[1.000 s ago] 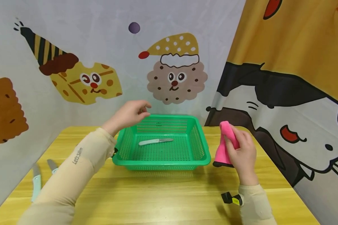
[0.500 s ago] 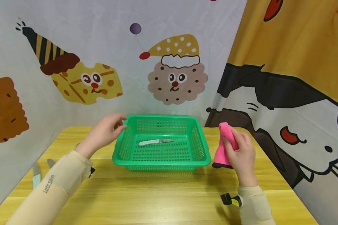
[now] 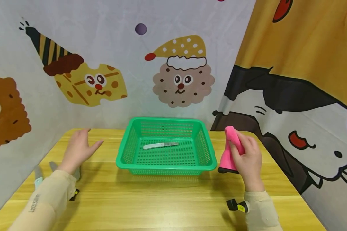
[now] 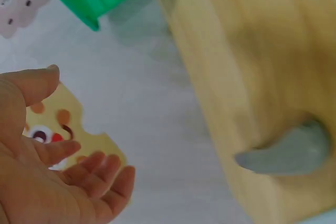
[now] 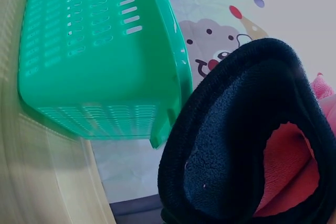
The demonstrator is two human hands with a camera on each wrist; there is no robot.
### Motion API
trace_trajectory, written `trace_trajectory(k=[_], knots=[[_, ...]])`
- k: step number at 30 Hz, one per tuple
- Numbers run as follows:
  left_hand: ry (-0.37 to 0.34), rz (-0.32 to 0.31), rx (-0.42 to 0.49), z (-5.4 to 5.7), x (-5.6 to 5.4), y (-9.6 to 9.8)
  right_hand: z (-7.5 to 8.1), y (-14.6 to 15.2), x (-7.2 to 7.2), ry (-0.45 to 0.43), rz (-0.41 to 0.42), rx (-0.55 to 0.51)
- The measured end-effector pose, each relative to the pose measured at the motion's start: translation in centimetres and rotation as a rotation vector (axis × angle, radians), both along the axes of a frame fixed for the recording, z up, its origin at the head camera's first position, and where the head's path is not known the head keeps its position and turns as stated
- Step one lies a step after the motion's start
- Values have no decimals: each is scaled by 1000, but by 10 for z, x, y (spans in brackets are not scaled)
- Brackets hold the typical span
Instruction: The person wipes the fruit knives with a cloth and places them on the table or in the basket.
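Observation:
My left hand (image 3: 78, 149) hovers over the left part of the table, thumb spread and fingers relaxed, holding nothing; its palm (image 4: 58, 171) shows in the left wrist view. Around it lie several knives: a mint-handled knife (image 3: 38, 175) at the far left, a blade (image 3: 53, 165) partly behind the wrist, and a broad grey blade (image 3: 77, 173) just right of it. My right hand (image 3: 249, 157) pinches a pink cloth (image 3: 229, 154) with black trim, right of the green basket (image 3: 166, 167). Inside the basket lies a knife (image 3: 154, 146) with a pale handle.
A wooden table (image 3: 162, 205) carries everything, its back edge against a printed curtain (image 3: 104, 32). In the right wrist view, the basket's side (image 5: 115, 77) stands close to the cloth's black-lined opening (image 5: 210, 156).
My left hand has swung from above the basket's left back corner leftward and down towards the knives, its thumb spreading. The right hand has kept its place with the pink cloth.

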State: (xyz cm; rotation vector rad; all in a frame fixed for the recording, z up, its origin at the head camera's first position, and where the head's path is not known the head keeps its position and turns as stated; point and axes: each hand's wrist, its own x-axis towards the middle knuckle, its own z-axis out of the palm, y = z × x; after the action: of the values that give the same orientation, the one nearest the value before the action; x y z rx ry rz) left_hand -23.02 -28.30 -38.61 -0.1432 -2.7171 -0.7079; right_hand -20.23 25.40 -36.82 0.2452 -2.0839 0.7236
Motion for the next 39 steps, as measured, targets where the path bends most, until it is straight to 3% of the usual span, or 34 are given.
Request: trace_trajectory(k=[6, 13, 19, 25, 32, 39], knots=[[-105, 76, 10, -17, 3, -19, -1, 0, -1, -2, 5, 4], [-275, 67, 72, -29, 4, -37, -2, -1, -1, 19, 8, 0], [-395, 108, 55, -38, 9, -47, -3, 0, -1, 37, 7, 7], [-462, 168, 31, -43, 10, -50, -2, 1, -1, 43, 1, -7], [-502, 131, -36, -45, 7, -58, -1, 1, -1, 25, 9, 0], [-549, 103, 1, -43, 8, -52, 0, 1, -3, 21, 9, 23]])
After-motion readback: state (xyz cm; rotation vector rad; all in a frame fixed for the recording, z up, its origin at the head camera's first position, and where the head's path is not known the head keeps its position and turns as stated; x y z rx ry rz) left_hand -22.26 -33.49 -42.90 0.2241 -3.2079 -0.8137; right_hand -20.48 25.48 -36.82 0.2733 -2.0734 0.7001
